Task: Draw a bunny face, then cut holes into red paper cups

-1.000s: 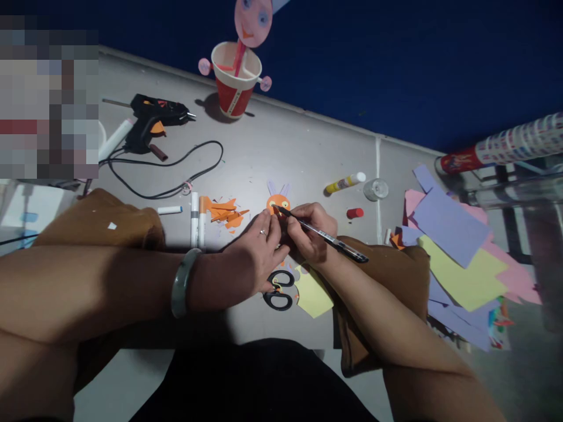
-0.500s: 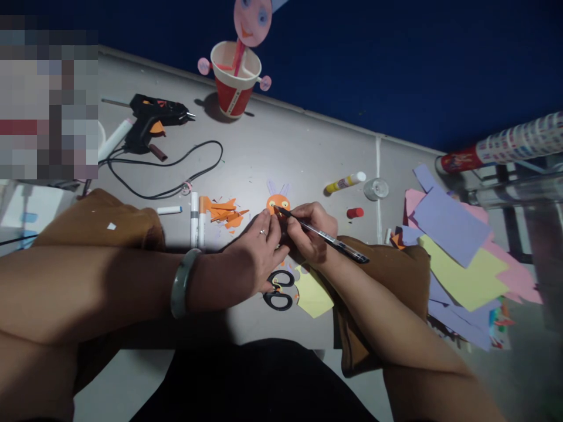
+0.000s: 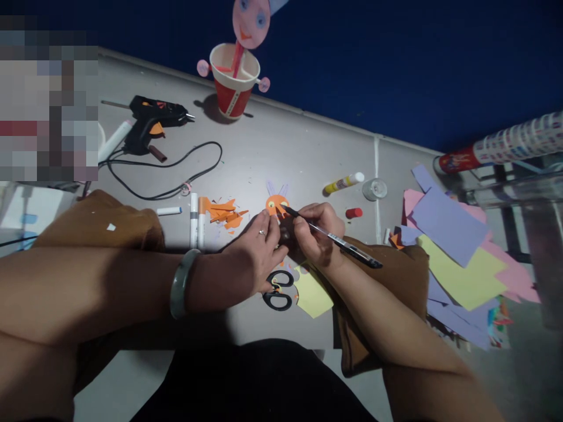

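Note:
A small orange paper face (image 3: pixel 273 200) lies on the table, with pale yellow eyes and purple paper ears pointing away from me. The fingers of my left hand (image 3: pixel 257 243), close together, hold down its lower edge and cover part of it. My right hand (image 3: pixel 321 231) grips a clear-barrelled black pen (image 3: pixel 336 239), its tip at the face's right eye. Beneath my hands, the black-handled scissors (image 3: pixel 278 300) lie beside a cut piece of yellow paper (image 3: pixel 314 293). Orange paper scraps (image 3: pixel 229 212) and white markers (image 3: pixel 194 220) are left of the face.
A black glue gun (image 3: pixel 153 120) with a looping cord is at the back left. Behind the face stands a red paper cup (image 3: pixel 233 97) bearing a pink paper figure. A glue stick (image 3: pixel 343 184), its red cap (image 3: pixel 353 213), a glass jar (image 3: pixel 375 189) and coloured sheets (image 3: pixel 453 225) are rightward.
My right hand has shifted slightly right, bringing the pen tip from the left eye across to the right eye. My left hand stays on the orange paper face.

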The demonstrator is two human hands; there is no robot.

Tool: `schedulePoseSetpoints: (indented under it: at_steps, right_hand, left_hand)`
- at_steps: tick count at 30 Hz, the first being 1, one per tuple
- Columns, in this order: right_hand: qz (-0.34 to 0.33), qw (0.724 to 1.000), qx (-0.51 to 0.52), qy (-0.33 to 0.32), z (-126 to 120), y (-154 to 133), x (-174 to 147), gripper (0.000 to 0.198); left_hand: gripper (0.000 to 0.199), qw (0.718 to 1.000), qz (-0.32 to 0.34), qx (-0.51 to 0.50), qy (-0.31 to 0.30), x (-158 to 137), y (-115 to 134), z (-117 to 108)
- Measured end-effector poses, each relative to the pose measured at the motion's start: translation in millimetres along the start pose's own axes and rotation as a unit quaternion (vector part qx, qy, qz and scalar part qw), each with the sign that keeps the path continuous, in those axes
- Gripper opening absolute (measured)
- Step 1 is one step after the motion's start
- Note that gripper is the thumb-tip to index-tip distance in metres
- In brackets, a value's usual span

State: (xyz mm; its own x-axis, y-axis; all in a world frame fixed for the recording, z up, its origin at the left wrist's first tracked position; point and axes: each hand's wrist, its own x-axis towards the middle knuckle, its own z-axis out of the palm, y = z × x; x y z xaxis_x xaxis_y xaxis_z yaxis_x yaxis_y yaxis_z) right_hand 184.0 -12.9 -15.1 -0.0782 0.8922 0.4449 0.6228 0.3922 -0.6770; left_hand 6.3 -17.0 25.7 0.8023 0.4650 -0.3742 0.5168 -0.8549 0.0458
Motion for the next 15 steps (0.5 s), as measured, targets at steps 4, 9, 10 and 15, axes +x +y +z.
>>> schedulePoseSetpoints:
  at_steps: [4,9,10,15]
  right_hand:
    - [0.003,1.000,-0.002,0.028,-2.2,3.5,-0.3,0.009]
    - [0.049,0.997,-0.034,0.049,-2.8,3.3,2.7,0.010]
    - [0.055,0.997,-0.037,0.050,-2.8,2.4,3.7,0.011]
    - [0.066,0.996,-0.031,0.045,-2.3,-0.7,5.4,0.011]
  left_hand:
    - [0.090,1.000,0.005,0.010,0.013,-1.1,-1.1,0.4]
    - [0.094,1.000,0.008,0.015,0.017,-1.4,-1.8,2.1]
    - [0.094,1.000,0.008,0.015,0.013,-1.3,-1.9,1.9]
    - [0.096,1.000,0.004,-0.006,0.017,-0.1,-1.6,1.4]
